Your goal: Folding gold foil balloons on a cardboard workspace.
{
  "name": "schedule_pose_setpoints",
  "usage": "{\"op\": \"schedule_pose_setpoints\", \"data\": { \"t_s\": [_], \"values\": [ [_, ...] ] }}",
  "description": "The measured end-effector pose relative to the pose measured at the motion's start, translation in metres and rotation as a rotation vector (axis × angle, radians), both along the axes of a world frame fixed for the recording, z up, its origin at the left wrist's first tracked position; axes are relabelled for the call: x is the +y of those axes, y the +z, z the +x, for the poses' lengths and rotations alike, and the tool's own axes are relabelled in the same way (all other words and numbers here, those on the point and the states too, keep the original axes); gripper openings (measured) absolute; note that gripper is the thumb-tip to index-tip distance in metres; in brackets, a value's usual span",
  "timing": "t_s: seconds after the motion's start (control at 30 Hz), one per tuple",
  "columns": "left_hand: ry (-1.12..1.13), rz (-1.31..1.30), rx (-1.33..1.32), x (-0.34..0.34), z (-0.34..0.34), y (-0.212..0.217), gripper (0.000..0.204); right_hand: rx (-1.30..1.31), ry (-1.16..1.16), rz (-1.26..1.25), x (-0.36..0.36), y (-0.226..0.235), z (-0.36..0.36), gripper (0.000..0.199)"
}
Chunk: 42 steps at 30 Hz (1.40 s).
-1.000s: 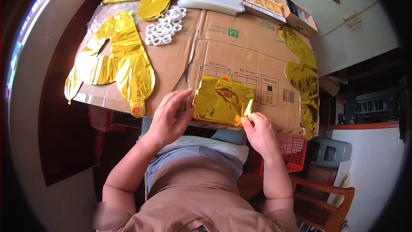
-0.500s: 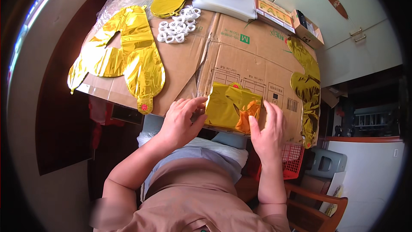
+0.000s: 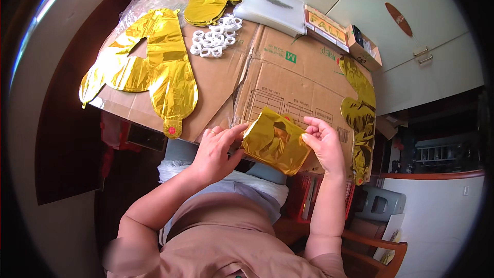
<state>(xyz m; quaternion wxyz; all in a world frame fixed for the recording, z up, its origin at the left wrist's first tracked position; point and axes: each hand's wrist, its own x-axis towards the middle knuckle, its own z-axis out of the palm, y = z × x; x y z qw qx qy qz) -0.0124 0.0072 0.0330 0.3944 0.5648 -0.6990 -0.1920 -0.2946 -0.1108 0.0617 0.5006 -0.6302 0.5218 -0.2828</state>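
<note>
A gold foil balloon (image 3: 260, 146), folded into a flat rectangular packet, lies tilted near the front edge of the cardboard. My right hand (image 3: 329, 146) pinches its right edge between thumb and fingers. At the packet's left edge, my left hand (image 3: 216, 152) has thumb and index finger apart, the fingertips touching or very near the foil. Reflections darken the middle of the packet.
Brown cardboard (image 3: 221, 82) covers the table. A large gold foil balloon (image 3: 172, 82) lies flat at left, more gold foil (image 3: 206, 7) behind it, another gold balloon (image 3: 357, 105) at right. White rings (image 3: 213, 38), a clear plastic stack (image 3: 272, 7) and boxes (image 3: 327, 28) stand behind.
The folded packet has turned clockwise and its right side has tilted toward me. My right hand, earlier spread beside it, now pinches its right edge. My left hand has barely moved.
</note>
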Motion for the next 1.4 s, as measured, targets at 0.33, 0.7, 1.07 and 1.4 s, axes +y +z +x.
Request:
{"op": "schedule_pose_setpoints", "data": {
  "t_s": [0.33,0.7,1.07,1.4],
  "values": [
    [0.043,-0.069,-0.104,0.004,-0.006,-0.009,0.055,0.394,0.100,-0.226,0.026,0.006,0.006,0.041],
    [0.069,-0.238,0.046,0.028,-0.017,-0.009,0.039,0.470,0.032,0.001,0.007,0.012,-0.001,0.030],
    [-0.411,0.812,1.609,0.031,-0.017,-0.018,0.053,0.274,0.195,-1.119,0.072,0.032,0.039,0.027],
    [-0.048,1.055,1.603,0.043,-0.019,-0.030,0.029,0.200,0.124,-0.740,0.082,-0.002,0.011,0.030]
  ]
}}
